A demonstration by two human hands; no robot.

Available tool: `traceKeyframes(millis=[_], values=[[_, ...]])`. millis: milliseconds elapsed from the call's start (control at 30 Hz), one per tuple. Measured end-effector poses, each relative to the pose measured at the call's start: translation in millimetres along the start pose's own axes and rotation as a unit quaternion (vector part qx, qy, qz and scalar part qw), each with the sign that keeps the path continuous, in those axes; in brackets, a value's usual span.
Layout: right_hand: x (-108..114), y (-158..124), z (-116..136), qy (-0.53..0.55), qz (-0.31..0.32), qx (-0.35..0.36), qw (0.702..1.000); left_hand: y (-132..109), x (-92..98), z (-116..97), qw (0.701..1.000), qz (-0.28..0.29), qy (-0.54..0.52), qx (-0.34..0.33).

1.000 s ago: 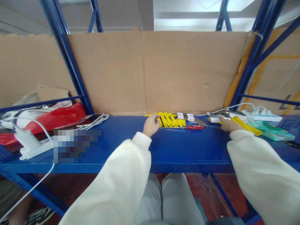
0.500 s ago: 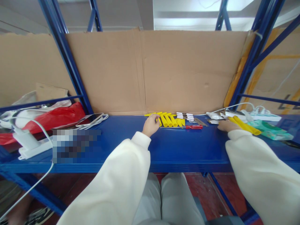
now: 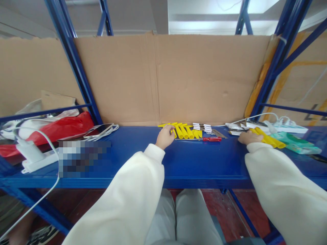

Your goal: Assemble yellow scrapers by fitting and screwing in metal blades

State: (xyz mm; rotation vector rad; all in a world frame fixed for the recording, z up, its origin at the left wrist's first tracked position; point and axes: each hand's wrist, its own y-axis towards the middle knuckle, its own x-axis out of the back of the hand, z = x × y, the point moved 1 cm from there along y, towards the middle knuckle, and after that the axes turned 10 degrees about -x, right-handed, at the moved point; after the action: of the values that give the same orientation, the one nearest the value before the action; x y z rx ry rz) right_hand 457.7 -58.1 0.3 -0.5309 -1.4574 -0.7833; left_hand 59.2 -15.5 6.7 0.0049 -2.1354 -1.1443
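My left hand (image 3: 165,136) rests at the left end of a row of yellow tubes (image 3: 184,131). Its fingers are curled against the leftmost yellow piece, and what lies between them is hidden. To the right, my right hand (image 3: 249,137) is closed beside two more yellow tubes (image 3: 270,139), its fingertips out of sight; small white packets (image 3: 236,126) lie just behind it. Between the hands are a red-handled screwdriver (image 3: 212,139), a stack of white-and-black pieces (image 3: 202,127) and thin metal strips (image 3: 219,133).
A green packet (image 3: 296,143) and a white power strip (image 3: 291,128) lie at the right. On the left are a phone with a white cable (image 3: 102,132), a red bag (image 3: 63,127) and another power strip (image 3: 42,161). Cardboard (image 3: 204,78) stands along the back of the blue shelf (image 3: 199,160).
My right hand has shifted slightly beside the yellow tubes and packets. My left hand stays at the row of tubes. The whole view has moved a little.
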Motion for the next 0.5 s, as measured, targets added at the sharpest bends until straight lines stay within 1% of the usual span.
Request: traceKeyframes(millis=[33,100,333,500], values=[[3.8,-5.6,0.3,-0.010,0.014,-0.031,0.999,0.1,0.1,-0.3,1.000,0.000,0.000,0.001],[10.4,-15.4,1.5,-0.016,0.027,-0.045,0.998,0.1,0.0,-0.6,1.000,0.001,0.000,0.000],[17.8,-28.7,6.4,-0.023,-0.016,0.007,1.000,0.3,-1.9,1.6,1.000,-0.004,0.008,-0.008],[28.8,-41.6,26.3,-0.060,-0.073,0.068,0.993,0.4,-1.5,0.5,1.000,0.002,0.018,0.002]])
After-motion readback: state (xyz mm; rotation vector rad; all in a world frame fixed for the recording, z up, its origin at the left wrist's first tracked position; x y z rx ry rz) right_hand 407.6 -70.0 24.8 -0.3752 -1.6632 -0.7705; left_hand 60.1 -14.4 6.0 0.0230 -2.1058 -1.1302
